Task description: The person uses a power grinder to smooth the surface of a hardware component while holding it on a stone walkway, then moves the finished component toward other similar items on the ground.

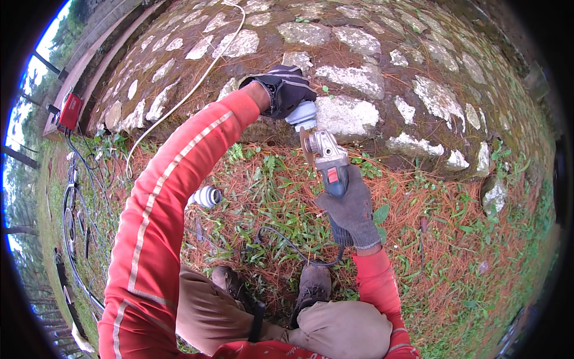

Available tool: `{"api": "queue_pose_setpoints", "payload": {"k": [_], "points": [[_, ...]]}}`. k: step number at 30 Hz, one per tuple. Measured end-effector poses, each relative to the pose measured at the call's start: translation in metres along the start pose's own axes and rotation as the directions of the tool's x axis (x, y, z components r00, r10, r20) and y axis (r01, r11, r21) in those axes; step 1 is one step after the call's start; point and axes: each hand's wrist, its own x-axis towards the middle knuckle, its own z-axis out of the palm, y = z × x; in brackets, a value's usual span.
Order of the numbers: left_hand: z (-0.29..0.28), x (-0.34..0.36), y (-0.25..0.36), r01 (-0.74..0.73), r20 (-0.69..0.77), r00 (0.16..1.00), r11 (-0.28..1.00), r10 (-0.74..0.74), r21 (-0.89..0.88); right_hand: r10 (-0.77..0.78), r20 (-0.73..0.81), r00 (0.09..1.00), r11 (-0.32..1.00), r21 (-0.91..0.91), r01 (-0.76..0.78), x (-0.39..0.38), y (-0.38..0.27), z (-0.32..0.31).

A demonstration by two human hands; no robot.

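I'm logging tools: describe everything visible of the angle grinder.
The angle grinder has a silvery, metal-looking head, brownish disc and dark body with a red patch. The gloved right grip holds it, head toward the stonework; its dark cord trails left over grass. Whether the disc touches the grey fitting is unclear.

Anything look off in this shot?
Two things. The gloves don't match: the left hand wears a dark striped glove, the right hand a plain grey glove. And the grinder's cord loops loosely through the grass by the right boot, possibly a snag.
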Motion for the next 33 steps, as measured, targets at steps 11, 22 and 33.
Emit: {"api": "queue_pose_setpoints", "payload": {"k": [11,22,33], "points": [[-0.005,-0.007,0.004,-0.034,-0.109,0.993,0.999,0.036,0.025,0.023,-0.013,1.000,0.999,0.032,-0.023,-0.022,0.017,-0.003],[0.009,-0.005,-0.002,-0.060,-0.215,0.974,0.998,0.064,0.024,0.020,-0.005,1.000,1.000,0.010,-0.020,-0.010,0.006,-0.001],[0.010,0.002,-0.004,-0.066,-0.210,0.975,0.997,0.072,0.037,-0.013,0.007,1.000,1.000,-0.011,0.013,-0.003,-0.005,-0.004]]}}
